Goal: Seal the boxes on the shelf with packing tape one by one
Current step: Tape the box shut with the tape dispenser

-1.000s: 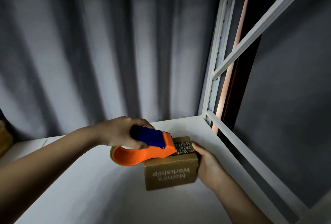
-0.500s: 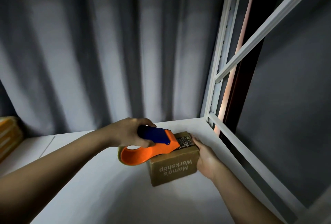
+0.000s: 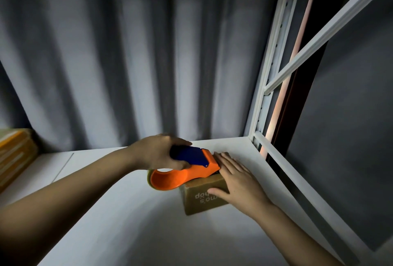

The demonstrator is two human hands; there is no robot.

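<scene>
Brown cardboard makes up the small box (image 3: 204, 198) standing on the white shelf (image 3: 131, 229), near its right rear corner beside the white upright post (image 3: 270, 70). Its top is covered by hand and tool, so what it holds cannot be told; part of some white lettering shows on its near side. The left hand (image 3: 158, 154) grips the blue handle of the orange tape dispenser (image 3: 187, 172), whose front end rests on the box's top. The right hand (image 3: 238, 182) lies flat on the box with straight fingers, thumb down the near face. At the far left edge sits a stack of yellowish boxes (image 3: 14, 155). Grey curtain (image 3: 127, 53) hangs behind.
</scene>
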